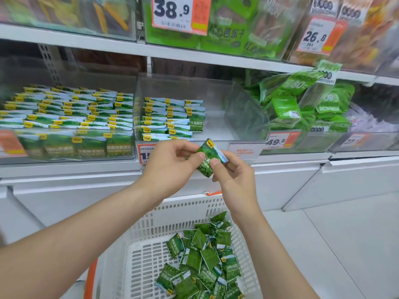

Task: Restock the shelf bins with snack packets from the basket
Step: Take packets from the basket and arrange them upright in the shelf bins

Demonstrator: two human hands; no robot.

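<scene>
Between your two hands, just in front of the middle bin's front wall, sits one green snack packet (210,158). Your left hand (172,162) pinches its left edge with thumb and curled fingers. Your right hand (234,175) pinches its lower right side, thumb on the face. Both are closed on the packet, which hangs tilted with its yellow logo corner uppermost.

You look to be squaring up a single packet before shelving it. Just behind your hands, the middle bin (216,128) holds neat rows of matching packets (172,119) on its left side, with bare floor to their right.

The next move calls for turning the packet to match those rows, then lifting it over the clear front wall into the next gap without toppling its neighbours. Further left, the left bin (64,108) looks full already. Below your wrists, the white basket (172,214) holds a loose heap of packets (205,255) not yet shelved.
</scene>
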